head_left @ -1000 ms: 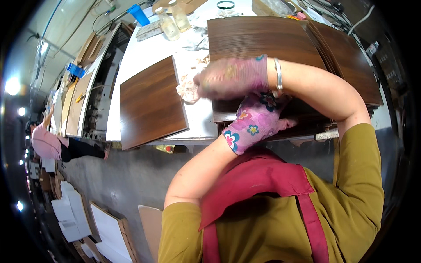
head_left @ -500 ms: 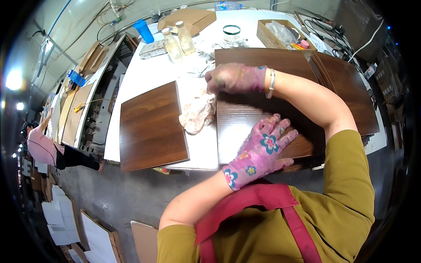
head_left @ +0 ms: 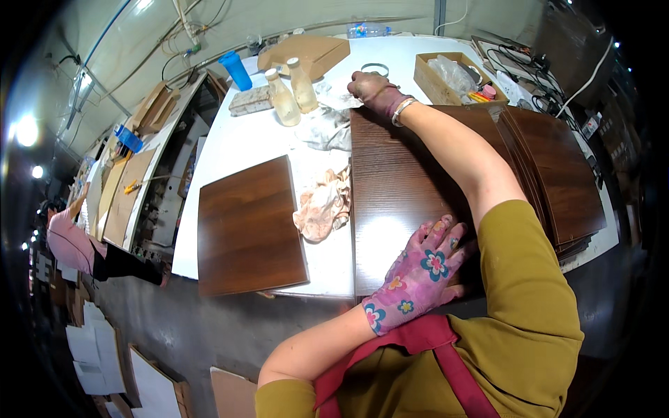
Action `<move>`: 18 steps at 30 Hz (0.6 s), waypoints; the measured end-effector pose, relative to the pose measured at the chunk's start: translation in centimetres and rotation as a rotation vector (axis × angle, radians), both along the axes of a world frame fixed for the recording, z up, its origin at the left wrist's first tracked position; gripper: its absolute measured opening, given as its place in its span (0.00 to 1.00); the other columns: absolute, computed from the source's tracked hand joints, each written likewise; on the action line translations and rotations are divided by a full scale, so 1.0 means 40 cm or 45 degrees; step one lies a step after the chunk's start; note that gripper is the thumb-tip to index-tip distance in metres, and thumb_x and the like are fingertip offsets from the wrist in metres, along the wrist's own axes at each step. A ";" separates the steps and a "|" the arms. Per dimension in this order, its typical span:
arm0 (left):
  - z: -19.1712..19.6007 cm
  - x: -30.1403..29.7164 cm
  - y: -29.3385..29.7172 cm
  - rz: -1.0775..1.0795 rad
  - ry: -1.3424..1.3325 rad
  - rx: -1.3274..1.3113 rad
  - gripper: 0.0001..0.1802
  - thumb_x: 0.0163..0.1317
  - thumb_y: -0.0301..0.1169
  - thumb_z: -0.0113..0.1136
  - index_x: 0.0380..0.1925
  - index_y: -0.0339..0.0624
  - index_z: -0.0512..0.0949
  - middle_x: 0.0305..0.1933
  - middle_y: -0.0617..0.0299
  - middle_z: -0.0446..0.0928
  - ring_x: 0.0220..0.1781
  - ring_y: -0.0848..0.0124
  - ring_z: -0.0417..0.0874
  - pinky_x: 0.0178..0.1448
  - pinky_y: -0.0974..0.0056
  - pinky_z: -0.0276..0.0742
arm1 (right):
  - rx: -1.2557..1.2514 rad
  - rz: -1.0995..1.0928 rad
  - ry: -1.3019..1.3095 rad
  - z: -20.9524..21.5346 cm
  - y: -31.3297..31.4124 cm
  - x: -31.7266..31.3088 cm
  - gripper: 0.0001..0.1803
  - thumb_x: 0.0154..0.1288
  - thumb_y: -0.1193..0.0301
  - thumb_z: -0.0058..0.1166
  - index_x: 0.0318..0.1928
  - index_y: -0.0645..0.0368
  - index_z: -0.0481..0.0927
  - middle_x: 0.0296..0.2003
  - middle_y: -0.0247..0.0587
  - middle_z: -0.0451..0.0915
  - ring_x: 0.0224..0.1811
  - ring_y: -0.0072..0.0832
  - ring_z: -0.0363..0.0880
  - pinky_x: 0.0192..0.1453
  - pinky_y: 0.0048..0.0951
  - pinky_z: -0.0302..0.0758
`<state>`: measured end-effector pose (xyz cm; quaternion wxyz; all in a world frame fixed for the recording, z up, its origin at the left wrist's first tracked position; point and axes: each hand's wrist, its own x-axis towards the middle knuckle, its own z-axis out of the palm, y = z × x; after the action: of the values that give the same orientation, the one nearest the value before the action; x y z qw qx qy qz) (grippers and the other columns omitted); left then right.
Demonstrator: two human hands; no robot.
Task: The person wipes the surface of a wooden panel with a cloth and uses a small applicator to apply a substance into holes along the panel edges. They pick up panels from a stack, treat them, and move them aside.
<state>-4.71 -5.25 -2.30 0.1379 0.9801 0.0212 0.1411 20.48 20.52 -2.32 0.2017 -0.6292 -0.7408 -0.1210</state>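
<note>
My left hand (head_left: 421, 275), in a pink flowered glove, lies with fingers spread on the near part of a dark brown wood-grain board (head_left: 404, 167). Over that board's far left corner is my gloved right hand (head_left: 378, 93), its fingers curled together; whatever they may hold is hidden. A crumpled, stained pinkish rag (head_left: 324, 209) rests on the white table (head_left: 326, 268) just left of the board. Farther left lies a separate brown board (head_left: 251, 230). Behind the rag is a greyish-white cloth (head_left: 326, 131), near two clear bottles (head_left: 282, 101) with pale contents.
More brown boards (head_left: 557, 174) are stacked at the right. An open box (head_left: 432, 80) of small items and tangled cables (head_left: 523, 63) stand at the back right. A blue cup (head_left: 235, 71) and cardboard box (head_left: 310, 54) are at the back left. Another person (head_left: 73, 240) works far left.
My right hand has moved away from me, from above the rag to the board's far corner. The left hand stays spread on the board. The whole view has shifted slightly.
</note>
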 end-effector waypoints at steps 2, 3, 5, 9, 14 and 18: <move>-0.001 0.006 0.001 0.019 -0.046 -0.046 0.37 0.60 0.56 0.63 0.64 0.47 0.73 0.72 0.51 0.67 0.75 0.50 0.63 0.77 0.47 0.57 | 0.015 0.081 0.084 0.043 -0.044 0.020 0.07 0.65 0.71 0.50 0.39 0.58 0.81 0.41 0.51 0.79 0.45 0.48 0.81 0.49 0.43 0.78; -0.008 0.006 -0.005 0.036 -0.073 -0.085 0.37 0.60 0.56 0.63 0.65 0.49 0.72 0.72 0.51 0.67 0.75 0.50 0.63 0.77 0.47 0.56 | 0.007 0.128 0.123 0.077 -0.090 0.010 0.08 0.65 0.71 0.50 0.39 0.58 0.81 0.41 0.51 0.79 0.45 0.48 0.81 0.50 0.43 0.78; -0.002 0.004 -0.008 0.034 -0.030 -0.033 0.39 0.61 0.56 0.61 0.69 0.51 0.69 0.73 0.52 0.66 0.76 0.49 0.62 0.78 0.46 0.54 | 0.031 0.247 0.109 0.137 -0.216 0.012 0.07 0.66 0.73 0.53 0.42 0.58 0.81 0.40 0.46 0.79 0.44 0.43 0.81 0.48 0.38 0.78; 0.012 -0.004 -0.010 -0.002 0.099 -0.010 0.39 0.65 0.56 0.59 0.70 0.48 0.67 0.75 0.48 0.64 0.78 0.47 0.58 0.80 0.47 0.51 | 0.068 0.345 0.396 0.198 -0.542 0.029 0.07 0.66 0.76 0.57 0.45 0.57 0.82 0.41 0.39 0.79 0.45 0.34 0.81 0.48 0.31 0.79; 0.119 -0.031 0.142 -0.142 0.092 -0.402 0.33 0.64 0.40 0.62 0.68 0.41 0.68 0.72 0.45 0.65 0.74 0.48 0.65 0.76 0.52 0.60 | -0.010 0.140 1.011 0.177 -0.999 0.003 0.13 0.66 0.78 0.58 0.51 0.53 0.80 0.44 0.32 0.78 0.48 0.26 0.79 0.55 0.27 0.78; 0.102 0.040 0.301 0.224 0.046 -0.234 0.33 0.63 0.33 0.60 0.68 0.38 0.67 0.73 0.44 0.64 0.74 0.48 0.65 0.77 0.52 0.60 | 0.044 -0.172 1.204 0.055 -1.149 -0.102 0.11 0.70 0.70 0.53 0.51 0.51 0.79 0.48 0.35 0.75 0.57 0.32 0.74 0.64 0.33 0.72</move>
<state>-3.11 6.78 1.77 0.2138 0.9601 0.1223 0.1323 16.40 -25.43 -0.11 0.5188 -0.6586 -0.5230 0.1537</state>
